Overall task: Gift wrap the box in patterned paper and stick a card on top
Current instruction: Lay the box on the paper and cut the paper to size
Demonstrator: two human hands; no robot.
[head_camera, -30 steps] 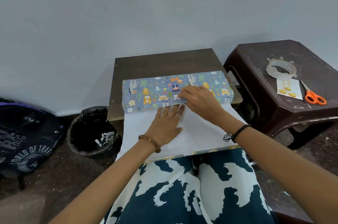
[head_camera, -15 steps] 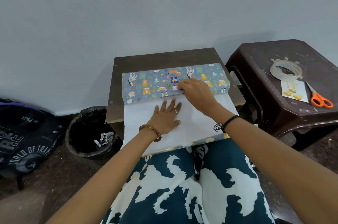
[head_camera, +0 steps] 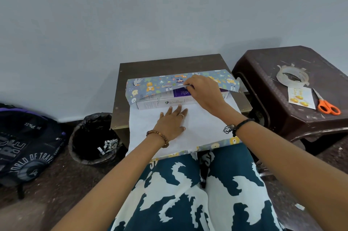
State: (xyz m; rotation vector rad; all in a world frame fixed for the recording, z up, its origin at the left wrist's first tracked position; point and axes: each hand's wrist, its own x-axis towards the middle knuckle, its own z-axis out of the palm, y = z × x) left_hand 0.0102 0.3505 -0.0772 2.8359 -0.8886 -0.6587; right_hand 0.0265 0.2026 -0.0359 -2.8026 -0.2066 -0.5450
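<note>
I'm pinching the blue animal-print paper flap in my right hand above the white-and-purple box, while my left hand is lying flat on the sheet's white underside.

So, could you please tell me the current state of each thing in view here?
Box: on the table, front face uncovered.
Patterned paper: far flap lifted off the box.
Right hand: pinching the flap's edge.
Left hand: flat on the paper's white side.
Tape roll: idle on the stool.
Scissors: closed.
Card: lying flat, unattached.
</note>
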